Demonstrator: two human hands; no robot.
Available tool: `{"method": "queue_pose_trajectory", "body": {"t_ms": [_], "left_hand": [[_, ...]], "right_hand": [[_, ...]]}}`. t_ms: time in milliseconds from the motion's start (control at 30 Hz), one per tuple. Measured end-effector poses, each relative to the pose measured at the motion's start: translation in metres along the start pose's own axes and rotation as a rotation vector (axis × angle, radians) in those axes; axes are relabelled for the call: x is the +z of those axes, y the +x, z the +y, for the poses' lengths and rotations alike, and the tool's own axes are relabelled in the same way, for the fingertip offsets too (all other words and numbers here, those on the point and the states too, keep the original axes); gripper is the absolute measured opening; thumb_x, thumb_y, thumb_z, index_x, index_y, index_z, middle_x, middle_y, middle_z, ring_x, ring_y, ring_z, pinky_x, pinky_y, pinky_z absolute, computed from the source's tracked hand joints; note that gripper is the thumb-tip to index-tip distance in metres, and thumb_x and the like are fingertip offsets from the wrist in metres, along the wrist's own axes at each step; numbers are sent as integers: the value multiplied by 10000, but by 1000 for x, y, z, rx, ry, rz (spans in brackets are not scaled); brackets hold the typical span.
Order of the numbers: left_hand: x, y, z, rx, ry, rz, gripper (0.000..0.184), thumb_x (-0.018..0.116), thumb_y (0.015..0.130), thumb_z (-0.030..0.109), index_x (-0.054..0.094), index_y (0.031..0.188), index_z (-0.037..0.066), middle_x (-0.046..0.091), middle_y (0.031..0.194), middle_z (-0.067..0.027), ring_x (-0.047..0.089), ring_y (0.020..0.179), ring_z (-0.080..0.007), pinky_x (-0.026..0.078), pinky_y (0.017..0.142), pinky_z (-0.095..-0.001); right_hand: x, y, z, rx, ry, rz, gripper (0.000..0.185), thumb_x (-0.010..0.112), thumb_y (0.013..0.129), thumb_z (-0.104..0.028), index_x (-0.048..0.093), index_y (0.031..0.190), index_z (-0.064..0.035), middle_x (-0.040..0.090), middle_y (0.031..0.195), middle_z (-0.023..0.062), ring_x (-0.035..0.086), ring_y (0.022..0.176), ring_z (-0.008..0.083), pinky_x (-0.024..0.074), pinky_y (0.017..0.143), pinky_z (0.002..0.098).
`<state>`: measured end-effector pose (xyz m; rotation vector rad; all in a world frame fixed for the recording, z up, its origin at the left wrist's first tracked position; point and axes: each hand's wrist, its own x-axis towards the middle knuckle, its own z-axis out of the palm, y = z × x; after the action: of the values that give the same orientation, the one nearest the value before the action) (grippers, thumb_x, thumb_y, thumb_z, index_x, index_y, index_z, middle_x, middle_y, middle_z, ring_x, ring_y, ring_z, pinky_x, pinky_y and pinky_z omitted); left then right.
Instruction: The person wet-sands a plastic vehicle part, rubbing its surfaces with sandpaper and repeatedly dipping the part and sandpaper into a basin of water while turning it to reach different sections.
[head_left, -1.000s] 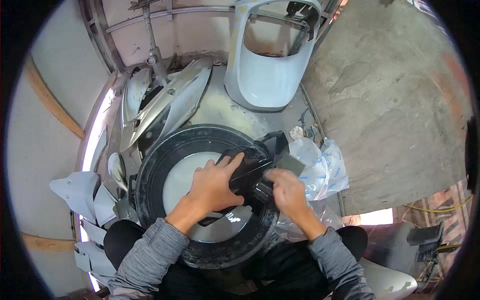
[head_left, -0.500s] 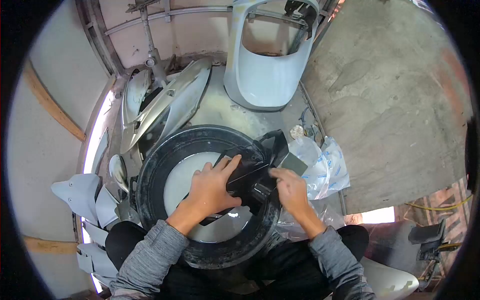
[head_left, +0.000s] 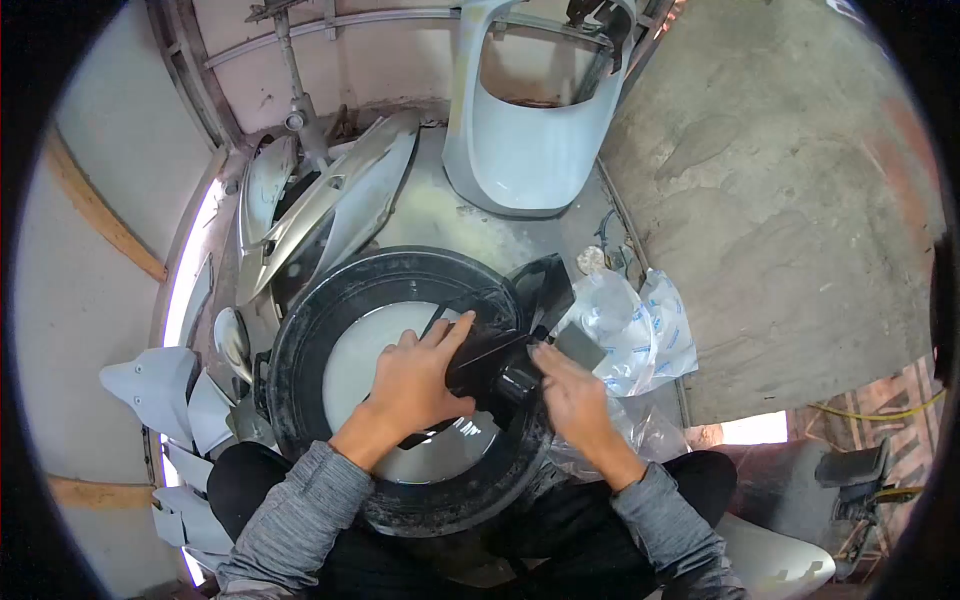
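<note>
Black glossy part [head_left: 490, 362] sits in the left hand [head_left: 415, 375], thumb and fingers spread and clamped over its near-left half. Right hand [head_left: 572, 395] is at its right edge, fingers bent against it, with a grey-green sheet [head_left: 582, 345] jutting out past them; it looks pinched under the fingers, though the contact is hidden and the fingertips are slightly blurred.

Part lies forward and right of the left grip, and left of the right hand. Long axis slants from lower left, near the left wrist, to upper right, where a raised flap stands up past the rim. Right hand is nearer that far end; both touch.

Looks: dark, shiny, angular, creased ridge across the middle, rounded boss by the right fingers, wet-looking highlights.

Location: over the right side of the black basin [head_left: 297, 340], above cloudy liquid [head_left: 355, 350]. Outward: plastic bag [head_left: 655, 335] just right, silver panels [head_left: 320, 215] left-forward, pale blue panel [head_left: 530, 165] ahead.
</note>
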<state>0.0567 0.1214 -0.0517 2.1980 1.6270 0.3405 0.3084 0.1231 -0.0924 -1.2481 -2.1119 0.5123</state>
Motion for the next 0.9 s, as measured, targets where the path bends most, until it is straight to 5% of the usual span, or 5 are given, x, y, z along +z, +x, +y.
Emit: {"method": "queue_pose_trajectory", "body": {"t_ms": [133,267,533,600,900], "left_hand": [[-7,4,-1,15,5,-30,1107,866,593,369,340,1544,161,574,1371,-151,627,972,-428,545,850,-482],[-11,6,-1,26,-6,-31,1102,866,592,370,351,1542,155,576,1370,-154,632,972,-423,552,846,-474],[-10,9,-2,36,14,-14,1100,866,587,381,363,1536,144,590,1364,-191,638,1010,-423,555,849,-459],[-11,9,-2,38,20,-20,1104,866,585,384,361,1537,144,592,1362,-197,639,1015,-422,555,851,-458],[-13,13,-1,52,86,-28,1105,860,589,394,359,1536,124,587,1356,-176,638,1026,-418,556,836,-463]], "right_hand": [[-7,-10,-21,-241,-196,-82,418,570,795,-36,656,1197,38,650,1246,241,610,1209,386,492,1026,456],[-2,-6,0,-119,-176,-3,423,586,779,-63,667,1188,7,644,1276,208,621,1205,365,528,946,440],[-2,-6,-26,-151,-224,-57,384,546,801,-8,691,1154,33,653,1247,238,608,1200,415,483,1030,478],[-8,-12,-38,-343,-306,-136,378,544,804,-9,685,1152,43,646,1254,248,607,1197,424,487,1026,474],[-5,-13,-18,-286,-177,-126,411,566,806,-84,670,1192,14,639,1282,198,558,1265,410,474,1045,464]]}}
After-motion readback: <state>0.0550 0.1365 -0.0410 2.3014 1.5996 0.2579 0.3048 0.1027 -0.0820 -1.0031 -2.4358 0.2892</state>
